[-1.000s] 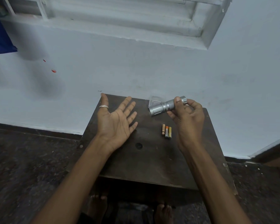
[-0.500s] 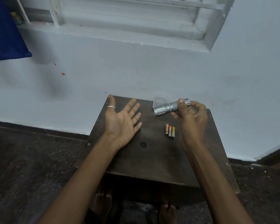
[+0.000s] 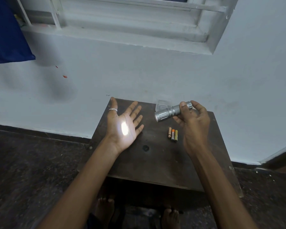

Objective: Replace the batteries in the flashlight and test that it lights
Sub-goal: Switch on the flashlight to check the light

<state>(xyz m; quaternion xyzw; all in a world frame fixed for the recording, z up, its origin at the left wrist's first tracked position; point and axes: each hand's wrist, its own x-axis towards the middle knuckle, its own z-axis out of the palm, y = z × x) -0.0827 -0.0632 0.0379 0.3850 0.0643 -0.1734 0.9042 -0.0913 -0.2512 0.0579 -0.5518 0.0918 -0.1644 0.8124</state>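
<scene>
My right hand [image 3: 193,119] grips the tail end of a silver flashlight [image 3: 169,112], thumb over its rear, with the head aimed left. My left hand [image 3: 124,126] is held flat, palm up and fingers spread, over the left part of the small dark wooden table [image 3: 155,162]; a ring sits on its thumb. A bright white patch of light falls on that palm. Three small batteries [image 3: 172,134] lie side by side on the table just below the flashlight, left of my right wrist.
A clear plastic piece [image 3: 160,104] lies at the table's back edge behind the flashlight. The table stands against a pale wall [image 3: 155,76] under a window sill. A blue cloth [image 3: 5,35] hangs at upper left. My bare feet show under the table's front edge on the dark floor.
A bright spot of light has appeared on my left palm; before, the palm was unlit. Both hands hold nearly the same pose.
</scene>
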